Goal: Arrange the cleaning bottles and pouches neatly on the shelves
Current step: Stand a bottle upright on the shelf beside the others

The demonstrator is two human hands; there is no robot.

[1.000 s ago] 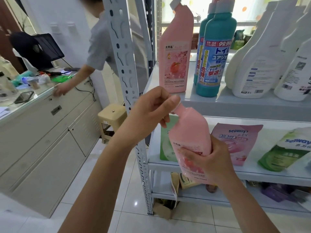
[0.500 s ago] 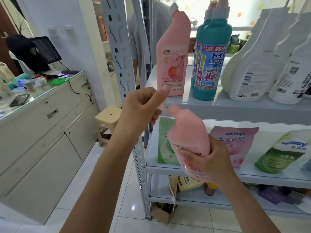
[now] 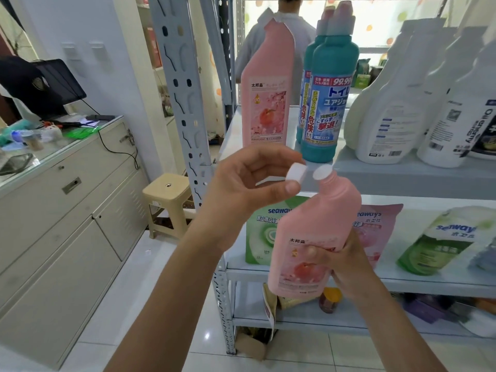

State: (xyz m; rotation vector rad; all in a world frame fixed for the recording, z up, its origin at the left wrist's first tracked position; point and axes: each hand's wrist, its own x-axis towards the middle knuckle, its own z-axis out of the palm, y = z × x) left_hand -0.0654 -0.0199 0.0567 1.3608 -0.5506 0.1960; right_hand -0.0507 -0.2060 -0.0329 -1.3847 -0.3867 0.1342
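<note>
Plainly pinches white cap [image 3: 296, 171] in left grip [image 3: 241, 189]; clasps tilted pink bottle [image 3: 314, 226] in right grip [image 3: 346, 267], largely hidden behind it.

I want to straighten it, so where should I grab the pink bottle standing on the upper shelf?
Probably its flat mid-body, from the front-left: the shelved pink bottle stands upright at the left end of the upper shelf, the teal bottle close on its right.
</note>
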